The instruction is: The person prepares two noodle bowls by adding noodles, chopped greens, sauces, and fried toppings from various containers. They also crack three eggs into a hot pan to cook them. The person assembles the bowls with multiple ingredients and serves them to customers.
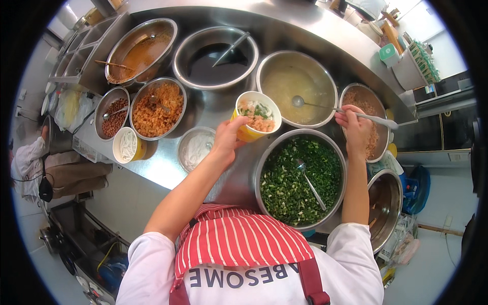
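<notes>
My left hand (225, 143) grips a yellow paper cup (246, 133) tilted over the steel counter. In the cup are white noodles, chopped green herbs and pinkish minced topping. My right hand (355, 124) holds the handle of a long metal spoon (318, 104), whose bowl is over or in the pale yellowish liquid of a steel basin (263, 97); whether it is dipped I cannot tell. Nearest my forearms stands a large basin of chopped scallions (284, 183) with another spoon (314, 190) in it. Partly behind my right hand is a bowl of pinkish minced food (354, 97).
A second cup of white noodles (127, 146) stands near the counter's left edge. Around it are bowls of peanuts (112, 124), orange-brown chopped food (156, 120) and white powder (192, 148). Basins of dark liquid (206, 65) and brown sauce (143, 53) sit behind. Another person (61, 167) is at left.
</notes>
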`<state>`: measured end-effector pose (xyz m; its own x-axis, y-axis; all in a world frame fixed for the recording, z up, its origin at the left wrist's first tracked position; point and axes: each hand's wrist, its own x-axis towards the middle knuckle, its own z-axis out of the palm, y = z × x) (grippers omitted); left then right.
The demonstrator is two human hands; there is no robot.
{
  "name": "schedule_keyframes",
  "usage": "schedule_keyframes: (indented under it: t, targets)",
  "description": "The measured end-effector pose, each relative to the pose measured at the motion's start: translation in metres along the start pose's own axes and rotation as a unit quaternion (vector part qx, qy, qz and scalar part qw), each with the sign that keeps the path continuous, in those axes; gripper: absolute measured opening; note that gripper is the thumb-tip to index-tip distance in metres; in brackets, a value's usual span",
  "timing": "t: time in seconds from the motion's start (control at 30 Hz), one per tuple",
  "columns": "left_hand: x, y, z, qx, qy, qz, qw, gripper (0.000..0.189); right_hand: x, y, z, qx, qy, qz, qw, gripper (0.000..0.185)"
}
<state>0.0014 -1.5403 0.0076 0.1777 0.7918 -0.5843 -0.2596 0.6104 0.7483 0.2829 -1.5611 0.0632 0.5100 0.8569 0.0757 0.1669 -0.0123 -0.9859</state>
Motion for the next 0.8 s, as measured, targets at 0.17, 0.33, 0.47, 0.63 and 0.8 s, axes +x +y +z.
schedule_keyframes:
  t: [0.17,0.33,0.47,0.63,0.8]
  targets:
    - [0.006,-0.006,-0.002,0.004,-0.015,-0.01,1.0,0.046,-0.041,-0.035,0.0,0.0,-0.049,-0.083,0.995,0.015]
    - [-0.004,-0.008,-0.023,-0.079,-0.027,-0.021,0.996,0.049,-0.014,0.022,0.037,-0.271,-0.121,-0.321,0.899,0.021]
    - [-0.029,0.0,-0.061,-0.135,-0.061,-0.034,0.988,0.047,-0.002,0.055,0.056,-0.506,-0.236,-0.353,0.751,0.034]
    - [-0.054,0.023,-0.123,-0.152,-0.104,-0.008,0.983,0.051,0.025,0.038,0.121,-0.365,-0.15,-0.357,0.847,0.033]
    - [-0.055,0.062,-0.19,-0.129,-0.131,0.047,0.982,0.068,0.08,0.041,0.271,-0.212,-0.036,-0.081,0.973,0.029]
